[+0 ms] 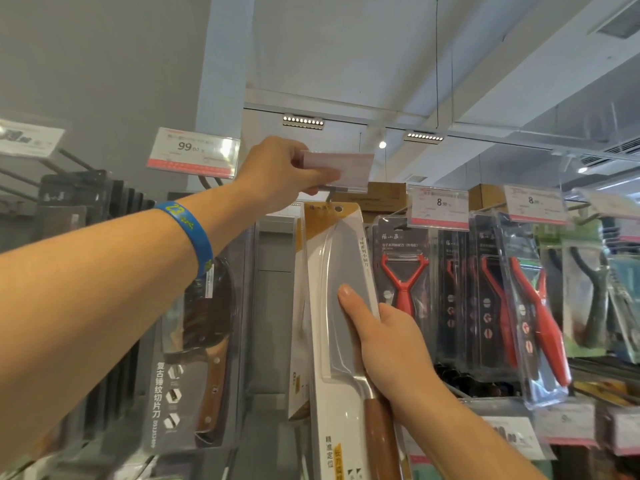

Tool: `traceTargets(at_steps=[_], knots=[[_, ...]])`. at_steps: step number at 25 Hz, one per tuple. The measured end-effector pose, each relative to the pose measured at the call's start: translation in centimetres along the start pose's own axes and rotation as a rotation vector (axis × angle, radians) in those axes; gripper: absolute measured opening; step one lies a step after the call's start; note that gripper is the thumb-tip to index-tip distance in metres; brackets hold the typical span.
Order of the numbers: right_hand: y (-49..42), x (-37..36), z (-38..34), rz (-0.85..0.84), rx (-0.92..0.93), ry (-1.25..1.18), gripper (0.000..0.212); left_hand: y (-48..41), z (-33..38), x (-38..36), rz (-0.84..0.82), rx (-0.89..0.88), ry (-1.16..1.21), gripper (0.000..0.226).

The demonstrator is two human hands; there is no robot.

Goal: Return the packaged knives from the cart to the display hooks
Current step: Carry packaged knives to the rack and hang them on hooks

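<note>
A packaged knife (341, 341) in a white and gold card, with a broad steel blade and a wooden handle, stands upright in front of the shelf. My right hand (388, 344) grips it at mid-height, thumb flat on the blade's blister. The card's hang hole (338, 209) sits just below a display hook (330, 192). My left hand (280, 174), a blue wristband on its wrist, pinches the price tag holder (341, 168) at the end of that hook and tilts it upward.
A dark packaged cleaver (204, 344) hangs at the left under a "99" price tag (192, 156). Red peelers (403, 278) in dark packs hang at the right, with more red tools (526, 306) beyond them. Lower shelf price labels (519, 438) show at bottom right.
</note>
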State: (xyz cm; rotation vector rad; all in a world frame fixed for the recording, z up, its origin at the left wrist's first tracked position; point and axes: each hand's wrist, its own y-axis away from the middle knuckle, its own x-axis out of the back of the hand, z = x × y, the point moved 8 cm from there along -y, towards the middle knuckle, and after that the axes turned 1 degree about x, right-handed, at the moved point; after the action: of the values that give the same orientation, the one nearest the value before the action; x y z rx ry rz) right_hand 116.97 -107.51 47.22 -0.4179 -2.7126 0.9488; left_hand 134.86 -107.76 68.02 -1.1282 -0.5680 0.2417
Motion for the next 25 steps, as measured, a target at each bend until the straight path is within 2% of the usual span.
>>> traceTargets(at_steps=[4, 7, 12, 15, 21, 25], knots=[[0.1, 0.2, 0.7, 0.025, -0.032, -0.057, 0.067, 0.1, -0.2, 0.1, 0.005, -0.005, 0.007, 0.027], [0.0, -0.6, 0.6, -0.021, -0.062, -0.087, 0.057, 0.0, 0.1, -0.1, 0.009, -0.01, 0.019, 0.029], [-0.1, -0.5, -0.5, -0.006, 0.009, 0.027, 0.059, 0.2, 0.3, -0.2, 0.017, -0.01, 0.024, 0.029], [0.1, 0.4, 0.1, 0.052, -0.017, 0.005, 0.061, 0.4, 0.3, 0.1, 0.012, -0.005, 0.029, 0.031], [0.1, -0.9, -0.8, 0.01, 0.031, 0.1, 0.066, 0.6, 0.7, -0.2, 0.021, 0.008, 0.026, 0.033], [0.1, 0.0, -0.3, 0.064, 0.009, 0.095, 0.063, 0.7, 0.4, -0.1, 0.005, 0.021, 0.04, 0.034]])
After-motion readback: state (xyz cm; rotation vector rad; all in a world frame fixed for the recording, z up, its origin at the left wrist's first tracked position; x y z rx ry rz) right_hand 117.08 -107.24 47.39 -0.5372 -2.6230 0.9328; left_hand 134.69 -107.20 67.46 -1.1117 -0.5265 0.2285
